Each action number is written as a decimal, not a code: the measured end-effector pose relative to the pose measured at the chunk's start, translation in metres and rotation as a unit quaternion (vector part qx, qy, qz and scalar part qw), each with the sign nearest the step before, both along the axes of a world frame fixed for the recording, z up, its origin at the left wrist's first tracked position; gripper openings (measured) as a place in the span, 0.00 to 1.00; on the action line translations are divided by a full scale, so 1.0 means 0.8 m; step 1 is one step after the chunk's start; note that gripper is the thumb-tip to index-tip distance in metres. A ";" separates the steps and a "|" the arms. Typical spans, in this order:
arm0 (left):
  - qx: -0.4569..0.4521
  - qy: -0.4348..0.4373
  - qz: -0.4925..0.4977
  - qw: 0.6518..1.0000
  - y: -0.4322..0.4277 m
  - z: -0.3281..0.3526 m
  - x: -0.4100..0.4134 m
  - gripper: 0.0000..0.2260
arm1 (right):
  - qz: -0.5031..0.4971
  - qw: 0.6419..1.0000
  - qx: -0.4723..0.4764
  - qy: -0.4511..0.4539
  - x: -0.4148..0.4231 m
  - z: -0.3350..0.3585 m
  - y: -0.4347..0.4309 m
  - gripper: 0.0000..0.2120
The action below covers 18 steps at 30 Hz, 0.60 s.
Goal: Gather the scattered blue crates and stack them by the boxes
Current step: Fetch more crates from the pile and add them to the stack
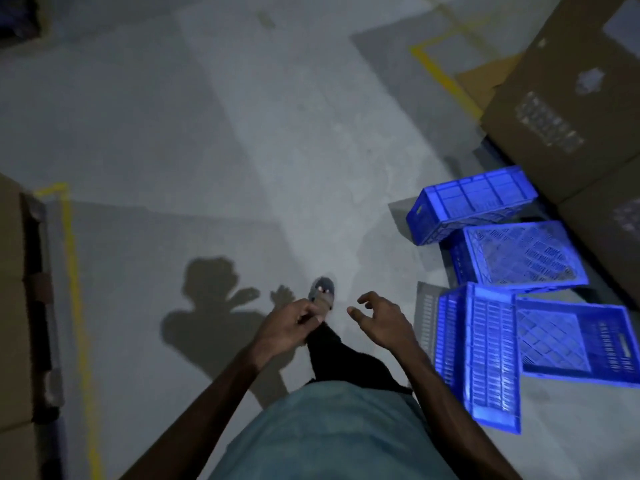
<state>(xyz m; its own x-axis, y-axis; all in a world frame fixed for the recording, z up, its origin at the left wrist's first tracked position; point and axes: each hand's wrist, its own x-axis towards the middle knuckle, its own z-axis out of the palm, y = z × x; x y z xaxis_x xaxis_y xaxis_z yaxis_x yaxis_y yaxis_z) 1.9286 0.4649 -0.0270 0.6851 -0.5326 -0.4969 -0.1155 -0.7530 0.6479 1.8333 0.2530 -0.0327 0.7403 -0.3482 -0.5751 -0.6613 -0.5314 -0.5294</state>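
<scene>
A: Hands first, quick. Left hand is loosely curled, grasping nothing. Right hand is released, fingers spread and bent, also holding nothing.

B: Crates?

A: Four blue perforated plastic crates, all to the right of the right hand, on the floor. Nearest is a blue crate tipped on its side, just beside the right forearm. Touching it further right, an upright open blue crate. Beyond those, a tilted blue crate showing its mesh bottom, then the far blue crate lying on its side. Big brown cardboard boxes sit right behind them.

B: So scattered, not stacked.

A: My read, yes. Near the boxes but jumbled.

B: Risks?

A: The crates lie at mixed angles, so stacking without turning each upright would likely leave a crooked pile that could tip. The crates overlap, so pulling one could drag its neighbour. Light is dim and the frame is blurry, so misjudging a rim is plausible. One sandalled foot is forward, between the hands; tripping on the nearest crate is possible.

B: Floor, room?

A: Smooth grey concrete floor with yellow painted lines. More brown cardboard stacks far left of the left hand. Looks like a warehouse. The person's shadow falls left.
</scene>
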 end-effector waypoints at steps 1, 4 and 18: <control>-0.006 0.000 -0.003 1.000 -0.012 -0.001 0.038 0.03 | -0.006 1.000 0.004 0.000 0.034 -0.003 -0.013 0.21; -0.029 0.021 0.017 0.999 -0.057 0.014 0.146 0.03 | -0.013 1.000 0.019 0.001 0.134 0.002 -0.056 0.21; -0.097 0.102 -0.055 0.989 -0.361 0.040 0.576 0.07 | -0.153 0.988 -0.015 -0.001 0.501 0.010 -0.280 0.22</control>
<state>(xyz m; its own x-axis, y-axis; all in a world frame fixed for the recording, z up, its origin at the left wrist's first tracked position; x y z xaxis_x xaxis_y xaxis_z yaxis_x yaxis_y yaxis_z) 2.3891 0.1761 0.0046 0.5144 -0.6969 -0.4997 -0.0419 -0.6024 0.7971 2.2344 0.0289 -0.0248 0.5998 -0.5720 -0.5595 -0.7917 -0.3227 -0.5188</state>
